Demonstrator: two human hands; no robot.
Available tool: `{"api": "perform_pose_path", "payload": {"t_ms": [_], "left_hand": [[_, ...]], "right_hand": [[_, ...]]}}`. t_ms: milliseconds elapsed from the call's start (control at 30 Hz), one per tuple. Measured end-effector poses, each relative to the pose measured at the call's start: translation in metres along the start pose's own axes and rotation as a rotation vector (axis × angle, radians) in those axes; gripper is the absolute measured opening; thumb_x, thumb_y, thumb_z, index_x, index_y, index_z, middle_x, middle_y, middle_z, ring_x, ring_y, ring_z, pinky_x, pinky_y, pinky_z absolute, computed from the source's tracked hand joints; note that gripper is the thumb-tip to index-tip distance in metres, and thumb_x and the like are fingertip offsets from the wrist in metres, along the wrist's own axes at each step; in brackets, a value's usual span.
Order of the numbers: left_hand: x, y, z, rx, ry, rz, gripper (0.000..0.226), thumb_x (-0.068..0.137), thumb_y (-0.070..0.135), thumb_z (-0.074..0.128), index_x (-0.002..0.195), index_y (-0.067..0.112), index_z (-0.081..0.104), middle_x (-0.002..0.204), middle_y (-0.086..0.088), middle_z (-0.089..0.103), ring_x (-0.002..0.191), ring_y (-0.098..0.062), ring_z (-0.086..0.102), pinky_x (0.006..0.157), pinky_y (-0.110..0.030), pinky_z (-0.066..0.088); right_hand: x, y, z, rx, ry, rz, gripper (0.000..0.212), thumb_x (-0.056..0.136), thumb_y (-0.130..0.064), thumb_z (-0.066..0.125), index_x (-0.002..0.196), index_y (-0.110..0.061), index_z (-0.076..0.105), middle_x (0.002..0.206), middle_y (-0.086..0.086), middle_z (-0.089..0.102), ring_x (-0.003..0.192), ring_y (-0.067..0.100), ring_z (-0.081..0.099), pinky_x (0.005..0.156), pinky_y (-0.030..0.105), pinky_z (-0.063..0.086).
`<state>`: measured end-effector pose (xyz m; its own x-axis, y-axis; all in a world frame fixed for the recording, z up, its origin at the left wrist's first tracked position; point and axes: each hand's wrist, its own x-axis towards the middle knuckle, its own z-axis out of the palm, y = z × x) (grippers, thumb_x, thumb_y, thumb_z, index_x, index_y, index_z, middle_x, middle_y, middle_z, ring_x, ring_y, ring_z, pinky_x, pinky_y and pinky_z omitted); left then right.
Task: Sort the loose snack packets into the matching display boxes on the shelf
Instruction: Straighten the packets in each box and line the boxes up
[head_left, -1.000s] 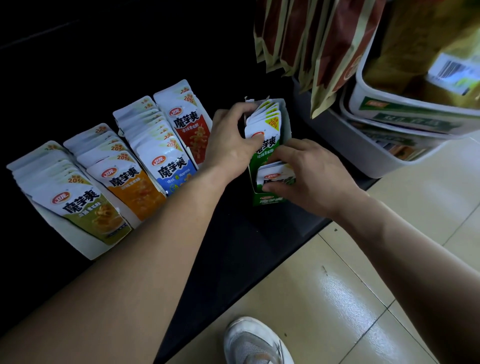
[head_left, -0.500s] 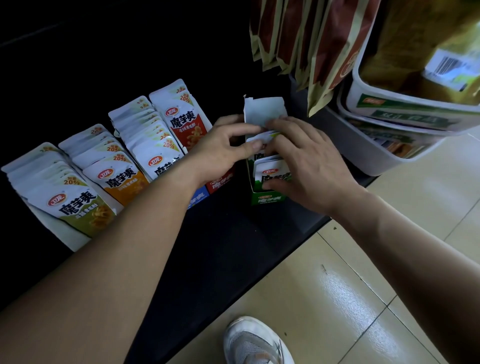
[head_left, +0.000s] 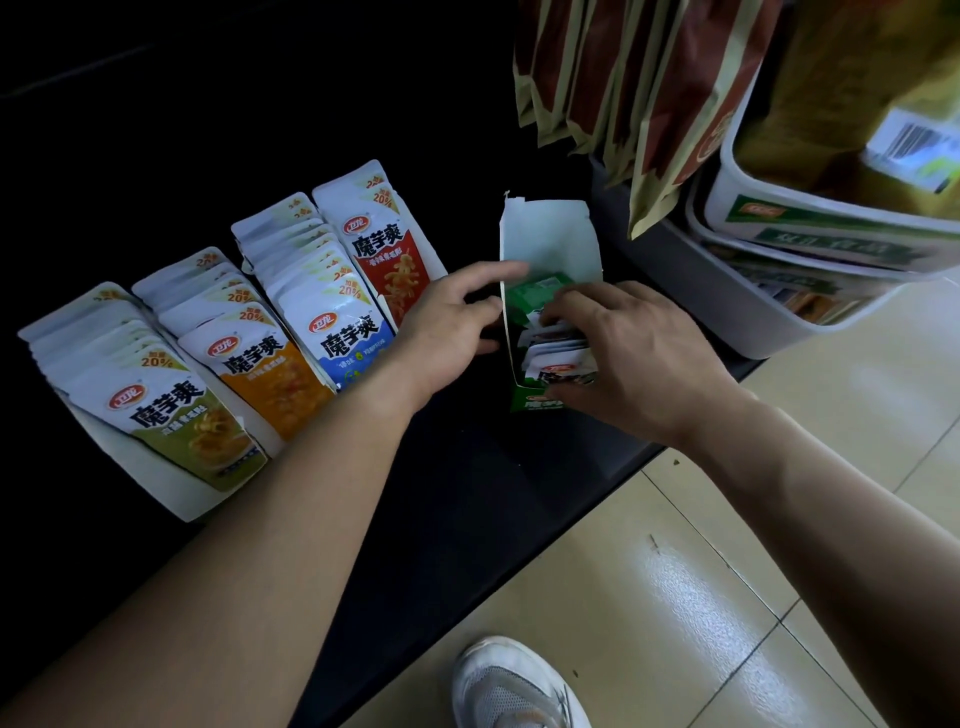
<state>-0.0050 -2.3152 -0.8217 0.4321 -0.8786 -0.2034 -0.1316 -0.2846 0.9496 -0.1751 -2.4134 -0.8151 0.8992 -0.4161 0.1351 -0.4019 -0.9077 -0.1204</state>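
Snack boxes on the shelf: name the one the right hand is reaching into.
The green box, far right, apart from the olive, orange, blue and red rows, white flap raised; the right hand holds its packets.

Left hand (head_left: 452, 325) lies open, fingers straight; right hand (head_left: 641, 358) curls, gripping packets (head_left: 545, 347).

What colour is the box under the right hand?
The box is green outside, white inside; head view.
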Motion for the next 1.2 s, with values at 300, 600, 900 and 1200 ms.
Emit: {"api": "perform_pose_path", "payload": {"t_ms": [300,600,900,1200], "left_hand": [[-0.026,-0.016,0.010,-0.201,0.081,-0.044,0.053,0.100,-0.001,0.048,0.128,0.042,0.061,0.126,0.019,0.062,0.113,0.001,0.063,0.085,-0.028,0.059],[-0.034,-0.040,0.044,-0.232,0.256,-0.082,0.055,0.088,-0.003,0.057,0.127,0.035,0.058,0.115,0.022,0.068,0.105,0.002,0.065,0.094,-0.033,0.056],[-0.031,-0.051,0.054,-0.174,0.236,-0.127,0.053,0.087,0.020,0.073,0.126,0.047,0.050,0.122,0.023,0.061,0.120,-0.006,0.059,0.106,-0.037,0.049],[-0.033,-0.045,0.057,-0.139,0.230,-0.175,0.056,0.090,0.017,0.067,0.123,0.056,0.043,0.114,0.030,0.052,0.118,0.000,0.052,0.093,-0.020,0.043]], "right_hand": [[0.029,0.004,-0.015,0.031,-0.194,0.078,0.081,0.066,-0.053,0.082,0.136,-0.028,0.051,0.123,0.003,0.055,0.111,0.027,0.053,0.093,0.035,0.042],[0.033,0.005,-0.013,0.000,-0.201,0.078,0.072,0.064,-0.055,0.081,0.130,-0.040,0.054,0.109,-0.003,0.070,0.098,0.028,0.064,0.077,0.036,0.050],[0.054,0.006,-0.021,-0.089,-0.171,0.088,0.072,0.069,-0.055,0.080,0.132,-0.034,0.051,0.106,0.003,0.067,0.096,0.031,0.064,0.068,0.033,0.040],[0.081,0.002,-0.008,-0.184,-0.118,0.135,0.094,0.064,-0.039,0.088,0.139,-0.024,0.035,0.113,0.008,0.063,0.097,0.035,0.065,0.061,0.036,0.041]]}}
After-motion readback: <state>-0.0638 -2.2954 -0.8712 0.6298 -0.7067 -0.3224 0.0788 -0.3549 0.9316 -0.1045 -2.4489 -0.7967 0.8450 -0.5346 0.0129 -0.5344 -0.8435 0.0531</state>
